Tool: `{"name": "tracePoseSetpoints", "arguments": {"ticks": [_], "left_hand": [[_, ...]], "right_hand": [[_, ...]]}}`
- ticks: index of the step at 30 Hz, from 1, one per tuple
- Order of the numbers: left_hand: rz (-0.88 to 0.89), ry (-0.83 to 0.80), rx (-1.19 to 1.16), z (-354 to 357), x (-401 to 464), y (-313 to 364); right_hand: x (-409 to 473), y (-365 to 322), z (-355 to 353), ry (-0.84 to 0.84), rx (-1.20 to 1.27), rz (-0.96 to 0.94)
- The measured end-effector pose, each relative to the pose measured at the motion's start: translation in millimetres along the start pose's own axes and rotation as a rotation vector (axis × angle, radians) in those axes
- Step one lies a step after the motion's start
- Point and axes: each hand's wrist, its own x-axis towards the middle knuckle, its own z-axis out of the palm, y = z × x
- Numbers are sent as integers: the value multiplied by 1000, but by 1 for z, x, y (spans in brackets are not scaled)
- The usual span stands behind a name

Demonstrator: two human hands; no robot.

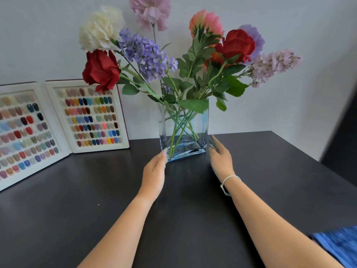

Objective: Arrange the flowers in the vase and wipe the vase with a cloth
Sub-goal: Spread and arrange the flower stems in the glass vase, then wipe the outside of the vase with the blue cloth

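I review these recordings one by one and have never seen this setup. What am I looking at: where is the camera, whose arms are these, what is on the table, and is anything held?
There is one picture, from a camera worn on a person's head, looking forward and down. The two bare arms are that person's own. On the dark table stands a clear glass vase full of flowers. The left hand touches the vase's near left corner with its fingertips; the right hand, open and blurred, is beside its right side. Neither hand holds anything. A nail colour display leans at left; a blue cloth lies at bottom right.
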Motion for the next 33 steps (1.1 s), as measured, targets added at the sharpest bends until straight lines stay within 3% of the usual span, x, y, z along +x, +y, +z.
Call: {"name": "tracePoseSetpoints", "arguments": {"ticks": [20, 26, 33], "left_hand": [[-1, -49, 8, 5, -106, 28], [1, -198, 90, 43, -123, 38], [44, -376, 280, 111, -136, 52]], "right_hand": [[-111, -24, -57, -11, -60, -78], [-108, -58, -102, 28, -304, -194], [-110, -62, -206, -161, -797, -40]]}}
